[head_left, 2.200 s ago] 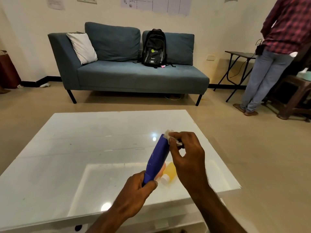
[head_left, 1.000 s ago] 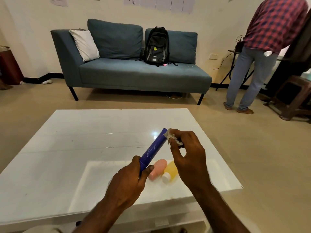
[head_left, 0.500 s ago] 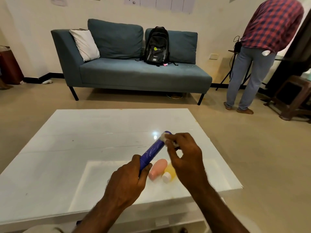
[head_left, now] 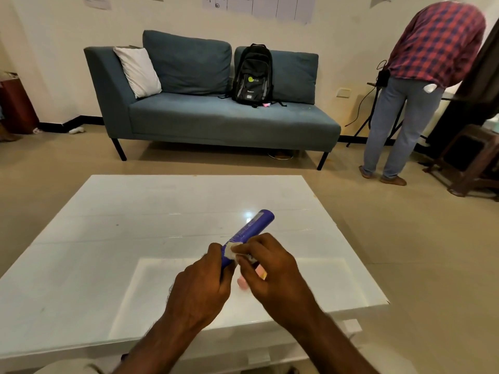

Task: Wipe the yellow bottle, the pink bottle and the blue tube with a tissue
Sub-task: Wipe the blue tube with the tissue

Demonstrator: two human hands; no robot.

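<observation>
My left hand (head_left: 201, 288) grips the lower end of the blue tube (head_left: 252, 227), which slants up and away to the right above the white table (head_left: 108, 238). My right hand (head_left: 268, 268) pinches a small white tissue (head_left: 232, 251) against the tube, right beside my left thumb. The pink bottle (head_left: 241, 282) and the yellow bottle (head_left: 262, 273) lie on the table under my right hand; only small slivers of each show between my fingers.
A blue sofa (head_left: 216, 117) with a white cushion and a black backpack (head_left: 252, 75) stands beyond the table. A person (head_left: 421, 85) in a checked shirt stands at the far right by a folding stand and a dark wooden stool (head_left: 469, 160).
My right hand has slid the tissue down the tube from its far tip to just above my left hand. It now covers most of the pink and yellow bottles.
</observation>
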